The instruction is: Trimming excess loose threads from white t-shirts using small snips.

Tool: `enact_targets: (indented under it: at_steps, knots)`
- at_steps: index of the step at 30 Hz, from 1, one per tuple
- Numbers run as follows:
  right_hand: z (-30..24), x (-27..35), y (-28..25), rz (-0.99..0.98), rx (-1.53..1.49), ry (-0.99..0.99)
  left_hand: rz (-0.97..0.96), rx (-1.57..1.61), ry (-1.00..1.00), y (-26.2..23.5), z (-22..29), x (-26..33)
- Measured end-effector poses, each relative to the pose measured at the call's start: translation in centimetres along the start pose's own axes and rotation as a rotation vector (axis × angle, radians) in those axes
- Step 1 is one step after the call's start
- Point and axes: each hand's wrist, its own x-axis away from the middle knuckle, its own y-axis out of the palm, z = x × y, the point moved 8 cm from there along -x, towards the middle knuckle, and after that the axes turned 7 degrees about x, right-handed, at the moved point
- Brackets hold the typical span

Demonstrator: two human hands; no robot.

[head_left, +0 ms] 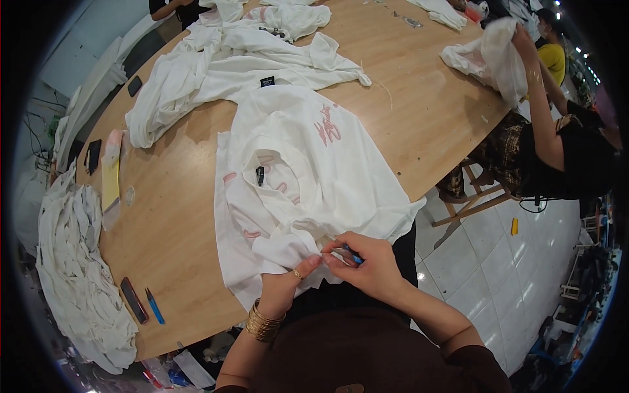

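A white shirt (pixel 367 167) with pink script lettering lies over the near table edge, its neck opening and dark label facing up. At its lower part, my left hand (pixel 285 281) pinches a fold of the fabric between thumb and fingers. Close against it, my right hand (pixel 370 262) is closed around small blue thread snips (pixel 354 253), its fingertips at the same fold. The tips of the snips are hidden by the fingers and cloth.
On the round wooden table (pixel 177 229) lie another blue pair of snips (pixel 154 306), a dark red phone (pixel 133 300) and a yellow packet (pixel 111 180). White garments (pixel 196 72) are heaped beyond, with a pile (pixel 78 262) at left. A co-worker (pixel 557 150) at right lifts white cloth.
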Motion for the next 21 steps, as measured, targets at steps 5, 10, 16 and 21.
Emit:
enact_targets:
  at_steps: [5,10,16,21]
  knots:
    - [1.2,0.0,-0.8,0.016,0.030,0.134,0.030,0.018,0.009,-0.2,0.1,0.0]
    - [0.1,0.4,-0.5,-0.009,0.132,-0.019,0.050,0.020,0.004,-0.1,0.4,0.0]
    - [-0.8,0.6,0.1,0.012,0.158,-0.133,-0.005,0.020,-0.027,0.3,0.0,0.0]
    - [-0.3,0.6,0.0,-0.006,0.157,-0.111,0.025,0.018,-0.008,0.0,-0.1,0.0]
